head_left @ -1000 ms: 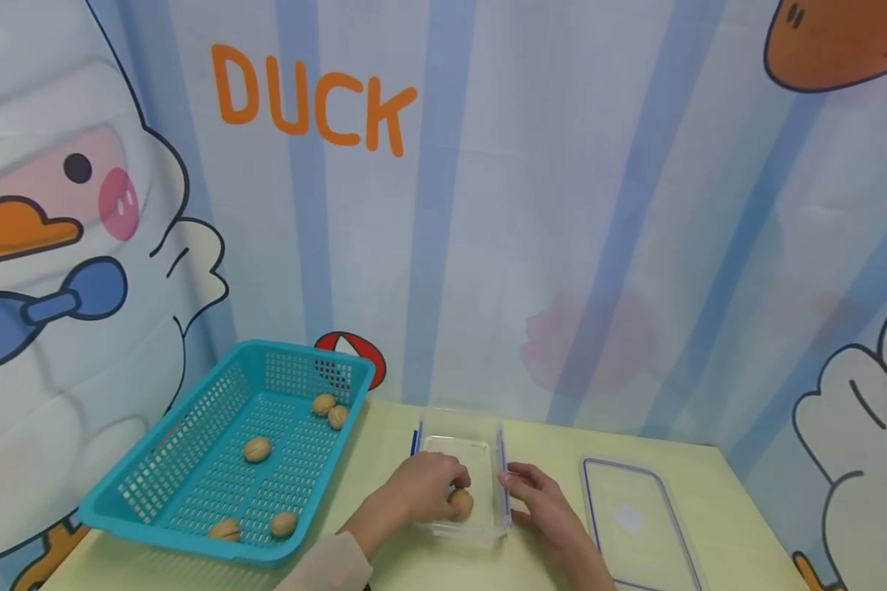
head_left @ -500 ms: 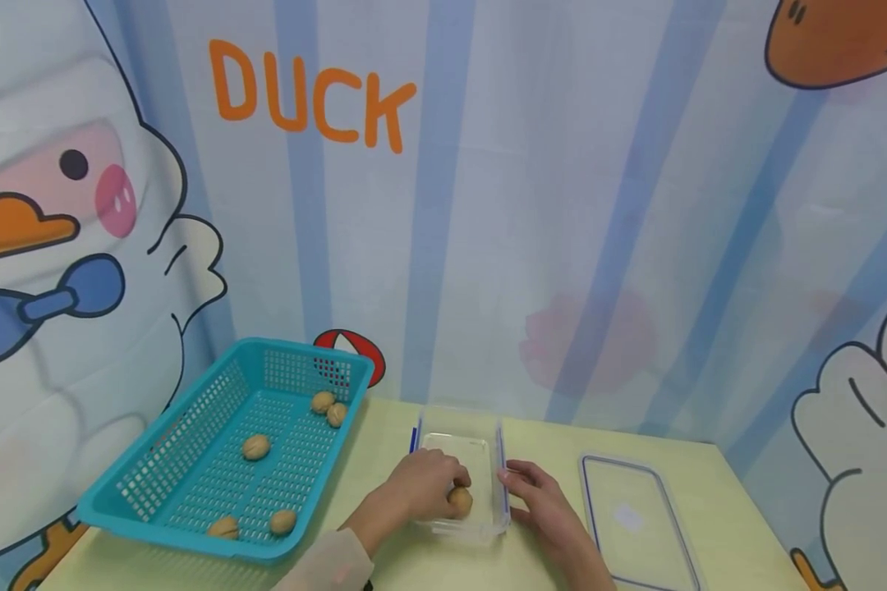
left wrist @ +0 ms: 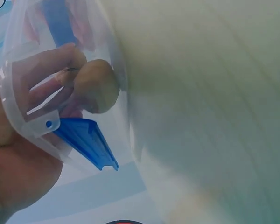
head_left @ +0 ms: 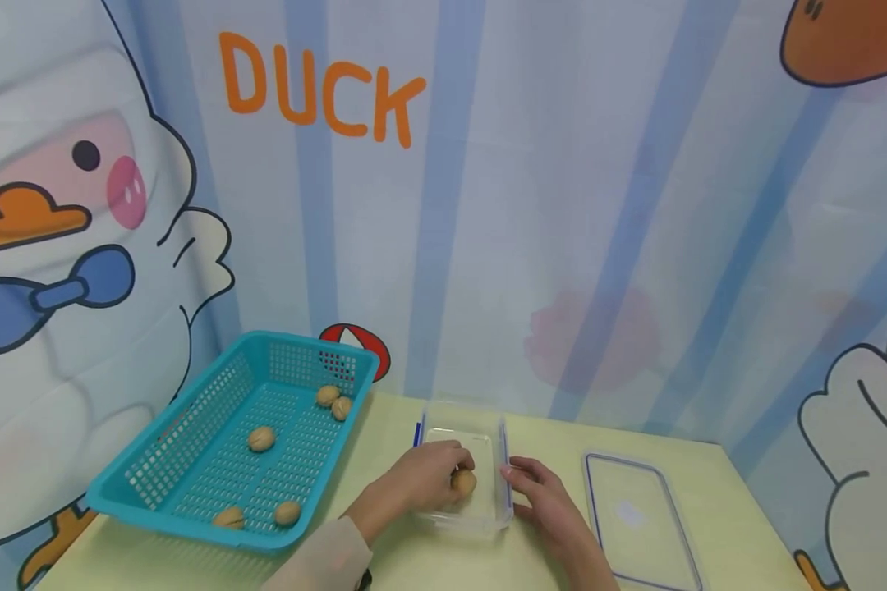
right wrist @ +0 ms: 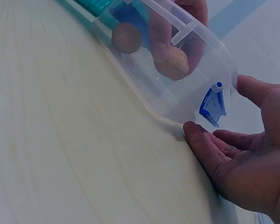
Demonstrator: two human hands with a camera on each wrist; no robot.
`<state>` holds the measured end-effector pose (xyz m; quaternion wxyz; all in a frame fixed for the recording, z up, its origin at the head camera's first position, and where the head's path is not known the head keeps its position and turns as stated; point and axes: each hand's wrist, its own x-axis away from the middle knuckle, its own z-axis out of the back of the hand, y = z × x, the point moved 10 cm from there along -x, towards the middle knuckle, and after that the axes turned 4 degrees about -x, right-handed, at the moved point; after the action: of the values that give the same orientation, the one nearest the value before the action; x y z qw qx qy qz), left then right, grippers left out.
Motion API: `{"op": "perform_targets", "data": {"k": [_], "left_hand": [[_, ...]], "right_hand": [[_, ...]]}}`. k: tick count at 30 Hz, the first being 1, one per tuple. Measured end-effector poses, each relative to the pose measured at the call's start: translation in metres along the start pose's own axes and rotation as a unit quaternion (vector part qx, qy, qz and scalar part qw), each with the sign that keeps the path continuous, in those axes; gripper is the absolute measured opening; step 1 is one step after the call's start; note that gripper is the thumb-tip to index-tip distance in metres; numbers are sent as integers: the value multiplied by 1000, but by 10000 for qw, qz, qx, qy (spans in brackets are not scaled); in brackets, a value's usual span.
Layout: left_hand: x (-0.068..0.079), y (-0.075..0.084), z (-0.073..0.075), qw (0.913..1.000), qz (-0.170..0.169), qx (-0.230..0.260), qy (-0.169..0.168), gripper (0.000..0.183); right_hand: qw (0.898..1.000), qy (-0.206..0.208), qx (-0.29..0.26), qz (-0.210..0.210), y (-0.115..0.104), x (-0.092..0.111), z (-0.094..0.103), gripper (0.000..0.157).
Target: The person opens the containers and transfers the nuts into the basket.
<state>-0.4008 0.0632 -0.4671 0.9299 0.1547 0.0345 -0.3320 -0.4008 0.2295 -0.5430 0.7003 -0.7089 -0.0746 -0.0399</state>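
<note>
Inside a clear plastic box (head_left: 488,513), my left hand (head_left: 430,476) pinches a walnut (head_left: 463,482) between thumb and fingers. From the right wrist view, this held walnut (right wrist: 171,63) shows through the wall, and another walnut (right wrist: 126,37) lies low behind it. Through the plastic in the left wrist view, a walnut (left wrist: 98,86) appears right by the fingertips. My right hand (head_left: 547,501) rests against the box's right side, its fingers fairly straight, with thumb and fingertips at the outer wall. A blue clip (right wrist: 213,105) hangs from the box near that hand.
On the left stands a turquoise basket (head_left: 192,533) with several walnuts (head_left: 262,438) spread over its bottom. To the right lies a clear lid (head_left: 639,533) with a blue seal. A printed curtain (head_left: 525,205) backs the pale yellow table (head_left: 384,427).
My left hand and its walnut have shifted slightly away from me within the box. The right hand stays at the box's side, and the head view has tilted a little.
</note>
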Motion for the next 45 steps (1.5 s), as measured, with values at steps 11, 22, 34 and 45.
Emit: {"op": "perform_targets", "data": {"k": [11, 22, 34, 45], "left_hand": [[1, 7, 25, 9933, 13, 1136, -191, 35], [28, 25, 105, 9862, -442, 1474, 602, 35], [50, 15, 143, 9709, -945, 1391, 1705, 37], [68, -6, 158, 9686, -754, 1332, 1961, 38]], "right_hand": [[10000, -10, 43, -44, 5, 1, -1, 61], [10000, 34, 7, 8, 0, -1, 0, 61], [10000, 19, -16, -72, 2, -1, 2, 64], [9999, 2, -72, -74, 2, -1, 2, 64]]}}
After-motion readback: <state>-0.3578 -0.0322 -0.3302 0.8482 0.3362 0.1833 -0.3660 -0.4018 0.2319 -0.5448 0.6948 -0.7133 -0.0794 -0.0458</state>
